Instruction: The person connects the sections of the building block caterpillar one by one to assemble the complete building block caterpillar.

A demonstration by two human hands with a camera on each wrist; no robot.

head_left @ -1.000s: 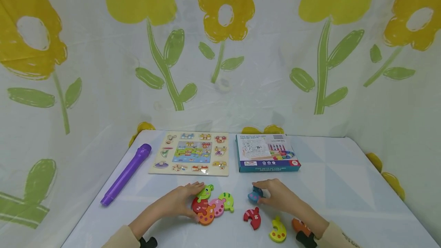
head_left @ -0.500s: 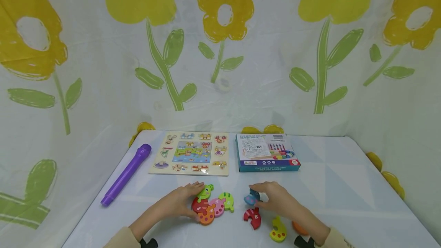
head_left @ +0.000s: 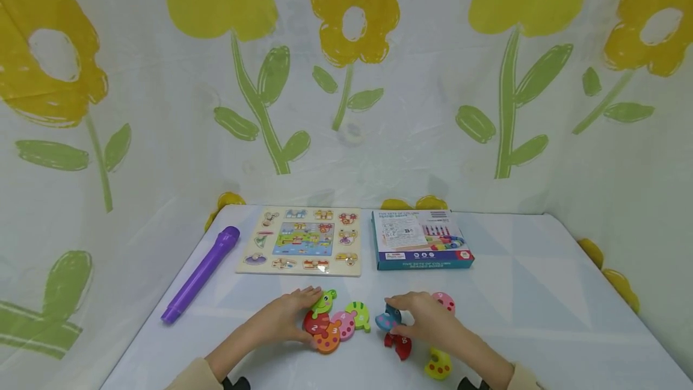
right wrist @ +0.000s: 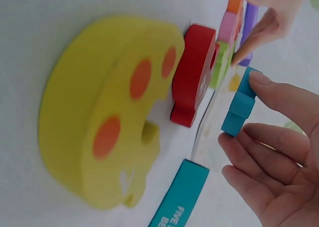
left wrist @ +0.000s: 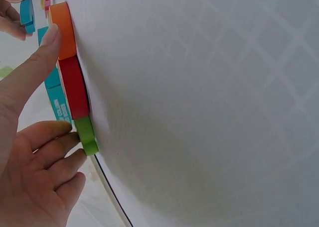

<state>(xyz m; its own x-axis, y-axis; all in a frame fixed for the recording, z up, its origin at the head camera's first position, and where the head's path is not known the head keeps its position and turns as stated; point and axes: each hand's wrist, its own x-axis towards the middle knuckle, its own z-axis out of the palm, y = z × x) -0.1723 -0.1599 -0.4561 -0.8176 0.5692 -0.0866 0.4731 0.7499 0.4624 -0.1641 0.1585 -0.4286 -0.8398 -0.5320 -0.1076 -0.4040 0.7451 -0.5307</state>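
Note:
My left hand (head_left: 281, 318) rests against a row of joined wooden caterpillar puzzle pieces. Its thumb touches the orange piece (left wrist: 64, 30) and its fingers lie at the green head piece (left wrist: 86, 135). A red piece (head_left: 316, 322), a pink piece (head_left: 344, 326) and a striped green piece (head_left: 358, 314) complete the visible row. Just right of it, my right hand (head_left: 430, 321) pinches a blue spotted puzzle piece (right wrist: 241, 105) between thumb and fingers, raised off the table. Below that piece lies a red puzzle piece (head_left: 402, 348), partly covered by the hand. Nearer me is a yellow spotted piece (right wrist: 112, 102).
Behind the right hand a pink spotted piece (head_left: 445, 301) lies partly covered. At the back of the table are a wooden picture board (head_left: 260, 266) and a boxed bead set (head_left: 425, 260). A purple stick-shaped toy (head_left: 200, 275) lies along the left side.
My right hand has moved left with the blue piece, toward the joined row and over the red piece. The pink piece behind it has come into view; an orange piece is now hidden. My left hand stays.

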